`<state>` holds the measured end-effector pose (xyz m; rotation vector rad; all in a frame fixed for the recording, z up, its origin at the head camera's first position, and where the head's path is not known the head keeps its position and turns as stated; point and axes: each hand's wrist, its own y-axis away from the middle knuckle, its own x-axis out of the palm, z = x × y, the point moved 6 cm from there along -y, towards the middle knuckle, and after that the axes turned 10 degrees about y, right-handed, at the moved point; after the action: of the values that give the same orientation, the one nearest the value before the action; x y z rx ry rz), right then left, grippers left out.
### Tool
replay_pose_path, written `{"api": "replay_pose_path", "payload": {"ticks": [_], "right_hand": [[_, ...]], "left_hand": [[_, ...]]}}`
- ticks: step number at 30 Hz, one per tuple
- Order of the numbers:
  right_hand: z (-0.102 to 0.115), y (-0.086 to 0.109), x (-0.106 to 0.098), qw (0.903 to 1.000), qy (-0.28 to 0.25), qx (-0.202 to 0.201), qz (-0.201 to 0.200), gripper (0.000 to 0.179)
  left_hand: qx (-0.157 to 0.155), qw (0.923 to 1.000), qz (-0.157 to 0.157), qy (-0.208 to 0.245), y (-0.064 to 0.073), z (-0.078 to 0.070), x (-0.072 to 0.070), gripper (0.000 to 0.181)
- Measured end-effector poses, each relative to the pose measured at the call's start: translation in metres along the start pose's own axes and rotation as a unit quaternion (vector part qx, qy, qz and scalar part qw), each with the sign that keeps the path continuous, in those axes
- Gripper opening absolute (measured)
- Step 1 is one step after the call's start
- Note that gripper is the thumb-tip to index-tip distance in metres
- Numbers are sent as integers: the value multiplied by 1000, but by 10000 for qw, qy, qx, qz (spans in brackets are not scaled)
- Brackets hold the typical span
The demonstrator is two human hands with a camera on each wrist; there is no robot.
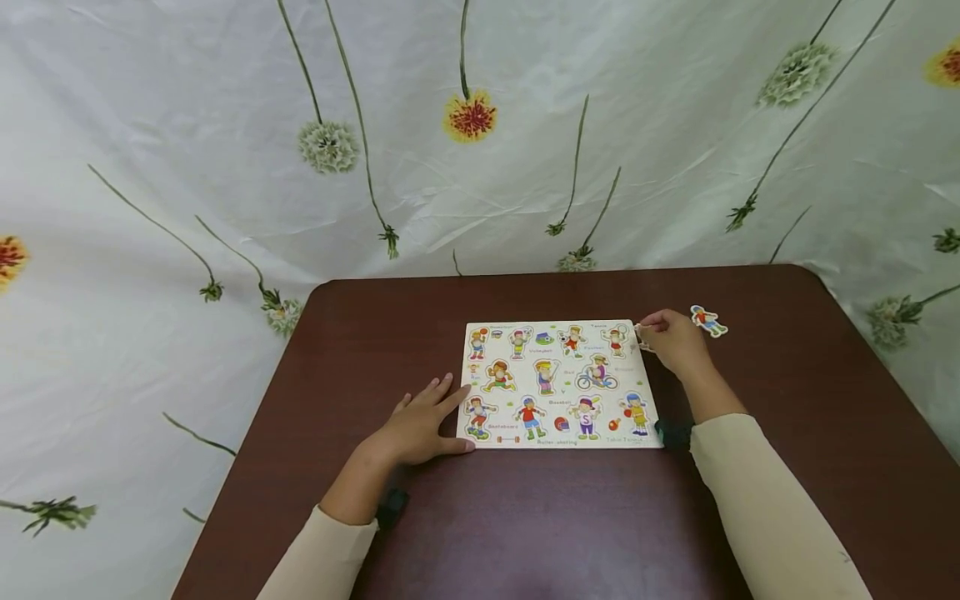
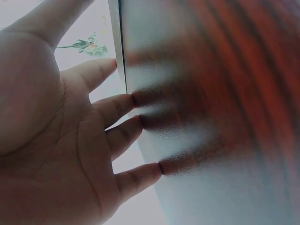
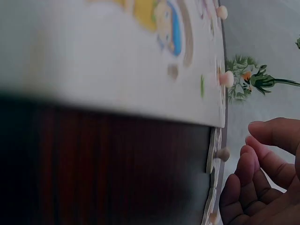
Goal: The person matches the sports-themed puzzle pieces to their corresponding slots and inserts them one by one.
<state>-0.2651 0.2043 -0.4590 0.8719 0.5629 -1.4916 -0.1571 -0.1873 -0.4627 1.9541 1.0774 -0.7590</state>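
A white wooden peg puzzle board (image 1: 525, 385) with cartoon sports figures lies on the brown table. My left hand (image 1: 427, 421) rests at the board's left side, fingers spread, thumb at its lower left corner. In the left wrist view its fingertips (image 2: 152, 173) touch the dark tabletop. Beyond the board's upper right corner, my right hand (image 1: 675, 342) hovers with loosely bent fingers. Close to them in the right wrist view is a loose puzzle piece's round knob (image 3: 222, 154), with a gap showing between. From above, that piece (image 1: 642, 337) is mostly hidden by the hand.
Another loose puzzle piece (image 1: 708, 321), a figure in blue trousers, lies right of my right hand. Small knobs (image 3: 227, 78) stand up from the board. A white cloth (image 1: 525, 183) with flower prints hangs behind the table's far edge (image 1: 405, 280).
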Motion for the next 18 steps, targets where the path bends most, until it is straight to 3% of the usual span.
{"api": "replay_pose_path", "payload": {"ticks": [10, 18], "right_hand": [[-3, -15, -4, 9942, 1066, -117, 108, 32], [-7, -20, -2, 9916, 1268, -39, 255, 28]], "left_hand": [[-51, 10000, -35, -14, -1, 2, -1, 90], [-11, 10000, -18, 10, -2, 1, 1, 90]]}}
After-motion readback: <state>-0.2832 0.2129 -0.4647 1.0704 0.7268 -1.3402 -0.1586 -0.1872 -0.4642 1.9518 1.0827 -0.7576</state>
